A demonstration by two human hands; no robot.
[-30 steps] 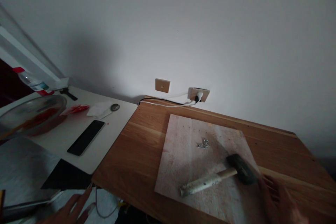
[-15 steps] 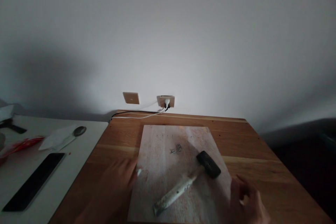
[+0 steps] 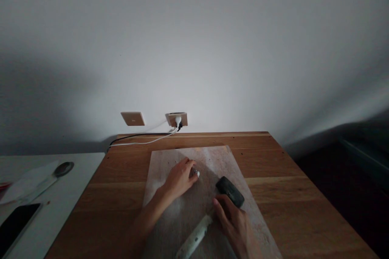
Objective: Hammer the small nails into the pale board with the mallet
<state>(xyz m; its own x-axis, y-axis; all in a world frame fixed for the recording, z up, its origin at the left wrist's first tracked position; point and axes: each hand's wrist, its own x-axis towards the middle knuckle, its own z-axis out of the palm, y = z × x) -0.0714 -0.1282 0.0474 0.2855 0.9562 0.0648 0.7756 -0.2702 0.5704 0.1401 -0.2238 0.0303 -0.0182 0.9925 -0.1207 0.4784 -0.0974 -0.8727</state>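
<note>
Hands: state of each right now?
Left hand: fingertips pinched at the small nails on the board.
Right hand: closing on the hammer handle.

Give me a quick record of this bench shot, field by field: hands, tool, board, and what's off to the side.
left hand: fingertips on small nails on the board
right hand: on the mallet near its black head
board: pale, flat on wooden table
side: phone, spoon on white surface
wall: socket with two plugs
</note>
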